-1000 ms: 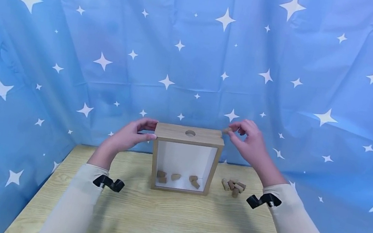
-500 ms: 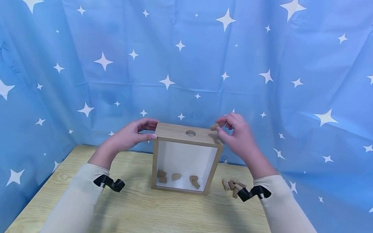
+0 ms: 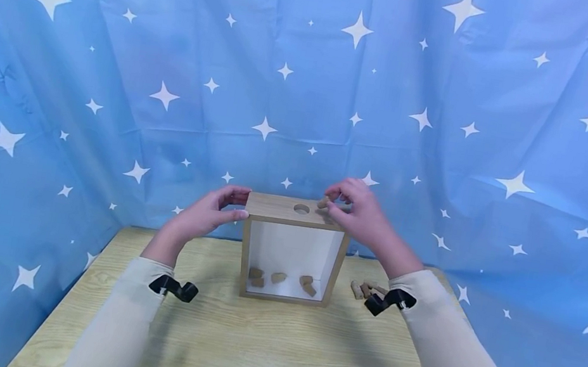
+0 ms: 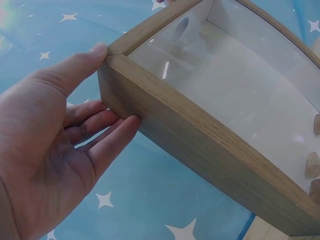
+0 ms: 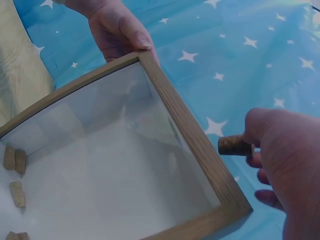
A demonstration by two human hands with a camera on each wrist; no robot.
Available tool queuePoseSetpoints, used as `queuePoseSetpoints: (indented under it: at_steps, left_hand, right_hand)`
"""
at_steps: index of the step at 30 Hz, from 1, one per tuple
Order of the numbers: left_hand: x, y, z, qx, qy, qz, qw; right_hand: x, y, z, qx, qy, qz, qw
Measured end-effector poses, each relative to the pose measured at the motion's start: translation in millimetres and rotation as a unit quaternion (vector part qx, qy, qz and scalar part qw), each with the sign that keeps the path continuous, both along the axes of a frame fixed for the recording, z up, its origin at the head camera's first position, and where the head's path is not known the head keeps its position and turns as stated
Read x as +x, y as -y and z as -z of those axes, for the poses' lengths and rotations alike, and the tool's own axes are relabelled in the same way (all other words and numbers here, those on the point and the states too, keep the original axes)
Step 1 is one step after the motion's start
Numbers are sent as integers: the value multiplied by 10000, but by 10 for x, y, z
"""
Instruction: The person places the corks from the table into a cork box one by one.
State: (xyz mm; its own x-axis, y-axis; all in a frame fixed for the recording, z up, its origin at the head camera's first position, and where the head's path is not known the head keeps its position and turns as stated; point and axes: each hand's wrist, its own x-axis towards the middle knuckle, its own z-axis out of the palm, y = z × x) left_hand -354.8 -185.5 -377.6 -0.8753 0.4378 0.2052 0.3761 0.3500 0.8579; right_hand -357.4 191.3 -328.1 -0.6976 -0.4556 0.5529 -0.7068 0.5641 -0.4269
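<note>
A wooden shadow box [image 3: 273, 208] with a clear front and white back stands upright on the table. Its top has a round hole [image 3: 301, 209]. My left hand [image 3: 202, 215] holds the box's upper left corner, thumb at the front edge and fingers along the side and behind. Between thumb and fingertips my right hand [image 3: 359, 216] pinches a cork [image 5: 234, 145], just over the top board and to the right of the hole. Several corks [image 3: 278, 278] lie inside on the box's floor, also seen in the left wrist view as corks [image 4: 313, 165] low behind the pane.
Several loose corks [image 3: 356, 289] lie on the wooden table [image 3: 244, 349] to the right of the box, partly covered by the black wrist mount [image 3: 391, 301]. A blue curtain [image 3: 203, 66] with white stars hangs behind and at the sides.
My right hand has moved left with the cork, from beyond the box's right end to over its top, close to the hole. The left hand has stayed at its corner.
</note>
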Motion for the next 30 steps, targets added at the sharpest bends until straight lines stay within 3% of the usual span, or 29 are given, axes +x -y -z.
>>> queuePoseSetpoints:
  at_steps: [30]
  left_hand:
    - [-2,13,27,78,32,22,10000]
  right_hand:
    - [-110,341,-9,620,182,-280,9975]
